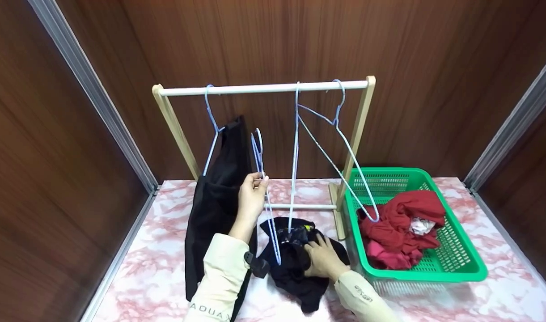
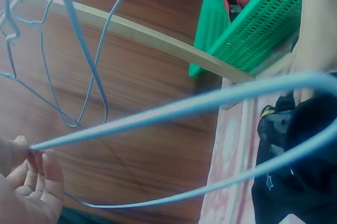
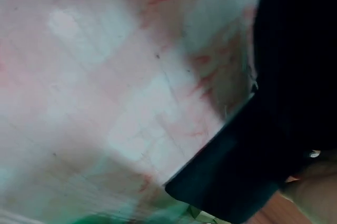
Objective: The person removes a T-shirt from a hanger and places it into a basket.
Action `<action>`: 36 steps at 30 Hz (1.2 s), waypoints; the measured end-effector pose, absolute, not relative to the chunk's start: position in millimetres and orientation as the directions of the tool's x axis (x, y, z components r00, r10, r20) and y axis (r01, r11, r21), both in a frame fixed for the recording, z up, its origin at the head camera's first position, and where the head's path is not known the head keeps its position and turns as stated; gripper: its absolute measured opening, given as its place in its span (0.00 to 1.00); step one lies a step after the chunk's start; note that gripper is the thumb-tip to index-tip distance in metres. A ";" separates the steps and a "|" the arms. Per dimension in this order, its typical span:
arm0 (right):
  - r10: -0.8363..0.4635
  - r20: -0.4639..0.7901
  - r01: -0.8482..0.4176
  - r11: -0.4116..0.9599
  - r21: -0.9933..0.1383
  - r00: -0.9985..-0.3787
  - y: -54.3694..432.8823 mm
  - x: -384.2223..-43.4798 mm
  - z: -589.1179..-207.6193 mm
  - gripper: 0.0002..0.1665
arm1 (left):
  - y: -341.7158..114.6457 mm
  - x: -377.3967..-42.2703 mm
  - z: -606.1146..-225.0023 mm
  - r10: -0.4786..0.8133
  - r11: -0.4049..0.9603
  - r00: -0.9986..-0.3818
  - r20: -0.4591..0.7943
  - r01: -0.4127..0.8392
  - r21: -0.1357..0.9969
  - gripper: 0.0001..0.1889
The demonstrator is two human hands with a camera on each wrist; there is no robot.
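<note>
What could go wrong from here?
The left hand pinches one hanger near its top, so its loose lower end might swing and snag the crumpled black garment under the right hand. Lifting that garment could also bump the middle hanger on the rail; that hanger's lower end looks close, though contact is unclear.

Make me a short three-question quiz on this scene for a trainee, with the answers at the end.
1. Open question: what does the left hand hold?
2. True or false: the right hand is gripping the rack's top rail.
3. Fill in the blank: the red clothing lies in the green ____.

Key:
1. A light blue hanger.
2. False; it is on the black garment lying on the table.
3. Basket.
</note>
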State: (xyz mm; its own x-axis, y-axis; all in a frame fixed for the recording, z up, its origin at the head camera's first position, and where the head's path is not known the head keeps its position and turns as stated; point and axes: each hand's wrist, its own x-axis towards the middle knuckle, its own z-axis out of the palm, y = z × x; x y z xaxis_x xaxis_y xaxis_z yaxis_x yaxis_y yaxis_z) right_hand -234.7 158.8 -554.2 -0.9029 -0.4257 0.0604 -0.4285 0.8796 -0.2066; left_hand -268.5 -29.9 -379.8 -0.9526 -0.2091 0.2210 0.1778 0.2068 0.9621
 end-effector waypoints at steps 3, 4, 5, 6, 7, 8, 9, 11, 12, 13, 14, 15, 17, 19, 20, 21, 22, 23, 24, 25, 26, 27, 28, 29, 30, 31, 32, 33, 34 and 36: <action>-0.440 0.118 -0.455 0.872 -0.179 -0.890 157.0 -233.7 -558.0 0.38 | -29.0 -267.1 -377.6 -0.184 0.236 -0.951 0.249 0.203 0.950 0.12; -0.436 0.129 -0.453 0.872 -0.184 -0.891 156.2 -232.8 -558.8 0.37 | -28.4 -266.6 -376.7 -0.179 0.251 -0.948 0.261 0.213 0.944 0.12; -0.431 0.139 -0.451 0.872 -0.193 -0.892 155.4 -231.7 -559.8 0.36 | -27.6 -266.0 -375.7 -0.178 0.267 -0.945 0.276 0.223 0.938 0.12; -0.425 0.148 -0.448 0.871 -0.201 -0.893 154.6 -230.4 -560.7 0.35 | -26.6 -265.3 -374.3 -0.179 0.276 -0.942 0.284 0.229 0.933 0.12; -0.419 0.159 -0.445 0.870 -0.212 -0.894 153.9 -228.9 -561.0 0.35 | -25.6 -264.5 -372.9 -0.184 0.279 -0.939 0.292 0.235 0.931 0.12; -0.413 0.169 -0.443 0.869 -0.223 -0.895 153.2 -227.2 -560.9 0.34 | -24.6 -263.4 -371.3 -0.194 0.288 -0.932 0.307 0.245 0.926 0.12; -0.408 0.181 -0.442 0.867 -0.228 -0.895 152.7 -225.9 -560.6 0.33 | -23.5 -262.3 -369.8 -0.205 0.288 -0.926 0.317 0.252 0.924 0.12; -0.407 0.204 -0.447 0.866 -0.224 -0.890 152.3 -224.1 -559.5 0.32 | -21.5 -260.5 -367.2 -0.237 0.283 -0.910 0.339 0.269 0.920 0.12; -0.405 0.205 -0.445 0.867 -0.223 -0.891 152.5 -223.4 -557.8 0.32 | -20.7 -259.6 -366.3 -0.254 0.284 -0.902 0.350 0.276 0.918 0.12; -0.398 0.200 -0.438 0.869 -0.229 -0.895 152.4 -223.5 -555.3 0.32 | -20.4 -259.0 -365.3 -0.270 0.291 -0.891 0.365 0.286 0.913 0.12; -0.387 0.189 -0.424 0.874 -0.236 -0.902 152.9 -224.0 -552.2 0.32 | -20.2 -258.4 -364.4 -0.283 0.296 -0.881 0.379 0.295 0.908 0.12; -0.371 0.170 -0.404 0.879 -0.252 -0.913 153.8 -225.0 -548.3 0.31 | -20.1 -257.8 -363.5 -0.295 0.301 -0.874 0.387 0.300 0.905 0.12; -0.322 0.105 -0.338 0.891 -0.301 -0.941 157.4 -228.0 -538.0 0.31 | -20.0 -256.6 -361.6 -0.314 0.325 -0.857 0.408 0.306 0.895 0.12; -0.267 0.026 -0.258 0.895 -0.363 -0.963 164.1 -232.6 -523.8 0.31 | -19.9 -255.5 -358.4 -0.326 0.337 -0.849 0.415 0.305 0.890 0.13; -0.245 -0.010 -0.222 0.892 -0.395 -0.969 168.8 -235.5 -516.0 0.29 | -19.8 -255.0 -356.4 -0.328 0.337 -0.848 0.415 0.305 0.890 0.13; -0.227 -0.046 -0.187 0.885 -0.426 -0.973 174.4 -238.4 -507.8 0.28 | -19.8 -254.5 -354.2 -0.329 0.336 -0.849 0.413 0.303 0.892 0.14; -0.215 -0.079 -0.155 0.872 -0.463 -0.973 181.1 -241.3 -500.3 0.25 | -19.6 -254.3 -352.6 -0.329 0.332 -0.852 0.408 0.300 0.894 0.15; -0.209 -0.109 -0.128 0.856 -0.501 -0.972 188.4 -244.0 -492.1 0.22 | -19.5 -254.1 -350.9 -0.326 0.320 -0.857 0.400 0.298 0.899 0.16; -0.205 -0.130 -0.106 0.839 -0.534 -0.970 196.2 -246.5 -484.1 0.18 | -19.5 -254.1 -349.0 -0.322 0.313 -0.860 0.397 0.299 0.902 0.16; -0.206 -0.152 -0.083 0.813 -0.577 -0.967 204.5 -248.5 -476.2 0.14 | -19.6 -254.3 -347.3 -0.316 0.305 -0.862 0.395 0.302 0.903 0.17; -0.208 -0.178 -0.053 0.780 -0.623 -0.962 213.2 -250.4 -468.7 0.11 | -19.8 -254.4 -345.5 -0.310 0.297 -0.864 0.396 0.307 0.904 0.16; -0.213 -0.193 -0.032 0.747 -0.664 -0.958 222.2 -251.4 -461.3 0.10 | -19.9 -254.5 -343.8 -0.306 0.293 -0.864 0.399 0.313 0.903 0.16; -0.229 -0.203 -0.016 0.701 -0.713 -0.952 230.9 -252.5 -455.0 0.10 | -20.1 -254.7 -342.1 -0.300 0.288 -0.863 0.406 0.324 0.901 0.16; -0.252 -0.219 0.005 0.647 -0.763 -0.943 239.5 -253.0 -449.0 0.10 | -20.2 -255.1 -340.7 -0.295 0.292 -0.858 0.419 0.337 0.895 0.16; -0.279 -0.237 0.031 0.585 -0.811 -0.930 247.6 -253.1 -443.5 0.09 | -20.4 -255.2 -339.1 -0.294 0.299 -0.851 0.435 0.351 0.887 0.16; -0.315 -0.250 0.057 0.514 -0.856 -0.915 256.1 -252.8 -438.5 0.09 | -20.5 -255.4 -337.5 -0.292 0.301 -0.845 0.448 0.364 0.881 0.15; -0.351 -0.264 0.084 0.451 -0.888 -0.899 263.7 -252.8 -434.3 0.08 | -20.5 -255.5 -336.0 -0.292 0.302 -0.837 0.463 0.379 0.875 0.15; -0.377 -0.279 0.118 0.397 -0.910 -0.883 270.3 -252.6 -430.1 0.07 | -20.5 -255.5 -334.2 -0.291 0.301 -0.829 0.477 0.394 0.869 0.15; -0.403 -0.299 0.157 0.349 -0.924 -0.865 276.2 -252.8 -426.6 0.07 | -20.4 -255.6 -332.2 -0.291 0.293 -0.824 0.487 0.408 0.865 0.15; -0.424 -0.332 0.213 0.305 -0.928 -0.843 286.1 -253.0 -419.7 0.08 | -20.0 -255.6 -327.3 -0.293 0.282 -0.816 0.498 0.424 0.861 0.15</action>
State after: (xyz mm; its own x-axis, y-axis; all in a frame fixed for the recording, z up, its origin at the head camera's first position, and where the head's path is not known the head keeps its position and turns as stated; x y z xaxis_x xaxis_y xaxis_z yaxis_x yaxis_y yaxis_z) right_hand -253.0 286.1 -419.7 -0.8426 -0.4239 -0.3322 0.2127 0.3049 -0.9283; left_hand -255.6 -20.0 -327.3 -0.8160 -0.2933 0.4981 0.4242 0.2817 0.8607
